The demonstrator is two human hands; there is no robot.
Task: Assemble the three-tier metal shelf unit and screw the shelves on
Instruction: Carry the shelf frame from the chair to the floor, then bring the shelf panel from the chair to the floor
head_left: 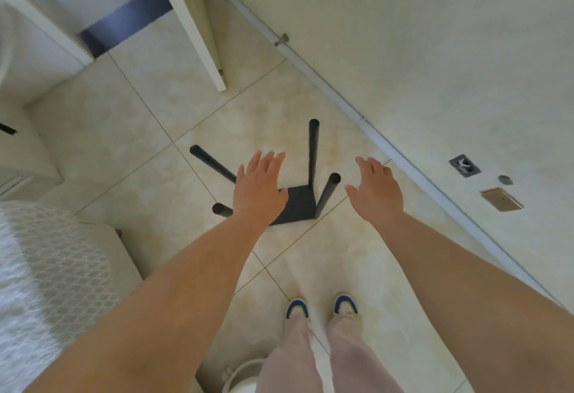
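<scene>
On the tiled floor (310, 252), in front of the person's feet, a dark shelf plate (299, 204) is seen with four black posts (313, 150) rising from its corners; only this one tier is visible, and no second or third shelf, screws or tools are shown. Two hands are extended above it: the left hand (257, 189) is spread flat over the plate's near-left part, the right hand (377, 192) is released beside the near-right post, and nothing is grasped by either. If a post were knocked by a lowered hand, the unit could probably be tipped or a loosely screwed post bent out of line. Two blue-toed shoes (297, 308) are counted below.
</scene>
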